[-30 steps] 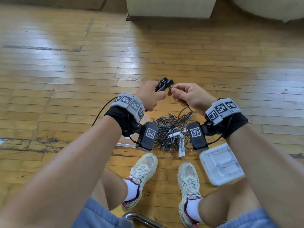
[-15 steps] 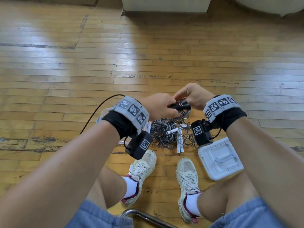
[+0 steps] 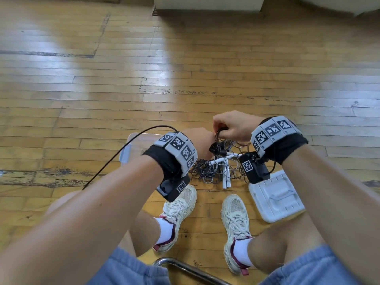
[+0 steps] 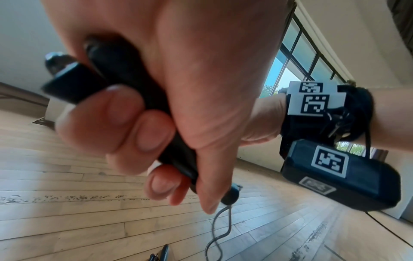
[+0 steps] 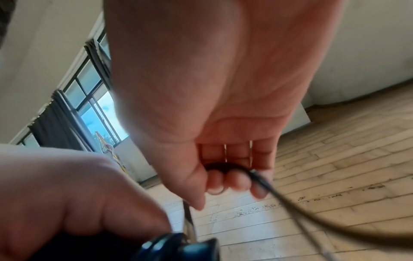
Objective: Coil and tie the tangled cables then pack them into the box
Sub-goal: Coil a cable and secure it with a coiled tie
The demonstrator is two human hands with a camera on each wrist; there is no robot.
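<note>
My left hand (image 3: 202,140) (image 4: 178,88) grips a pair of black cable ends (image 3: 216,149) (image 4: 125,84), fingers curled round them. A thin dark cable (image 4: 219,229) trails down from them. Just to the right, my right hand (image 3: 234,126) (image 5: 212,88) holds small loops of that dark cable (image 3: 219,133) (image 5: 223,167) in its curled fingers. Both hands hover over a tangled pile of dark cables (image 3: 207,171) on the floor, with white cable ends (image 3: 226,179) lying in it. A clear box (image 3: 131,149) sits left of the pile, partly hidden behind my left wrist.
A white box lid (image 3: 275,196) lies on the wooden floor right of the pile, next to my right shoe (image 3: 235,219). My left shoe (image 3: 178,204) is below the pile. A metal chair tube (image 3: 185,268) runs between my knees. A white cabinet base (image 3: 205,3) stands far ahead.
Both hands have come down and closer to me, from well above the pile to just over it. The black cable ends now point down-right from the left fist, and the right hand holds loops.
</note>
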